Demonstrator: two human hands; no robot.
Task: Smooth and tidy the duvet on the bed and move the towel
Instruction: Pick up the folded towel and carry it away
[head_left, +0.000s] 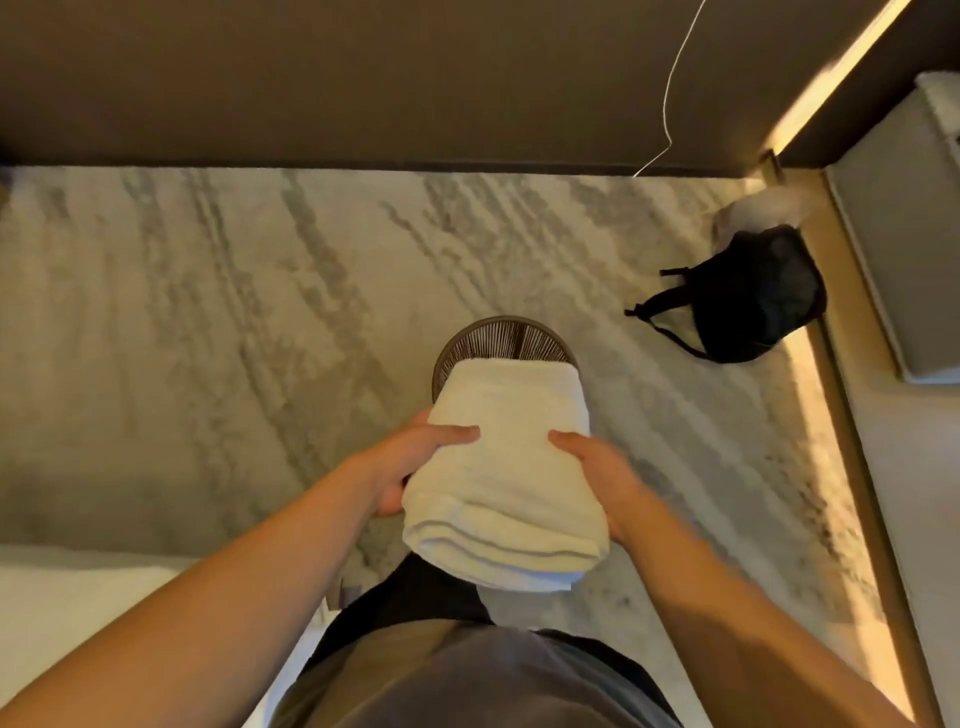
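A folded white towel (506, 473) is held in the air in front of me, above the floor. My left hand (410, 462) grips its left side, thumb on top and fingers underneath. My right hand (602, 478) grips its right side the same way. The towel's far end hangs over a round dark wicker basket (506, 338) that stands on the floor, mostly hidden by the towel. A corner of the white duvet (78, 613) on the bed shows at the lower left.
A grey-veined carpet (208, 338) covers the floor. A black bag (748, 296) lies at the right by a lit wooden frame (841, 364). A dark wall (363, 78) runs across the back, with a thin white cord (670, 93) hanging down it.
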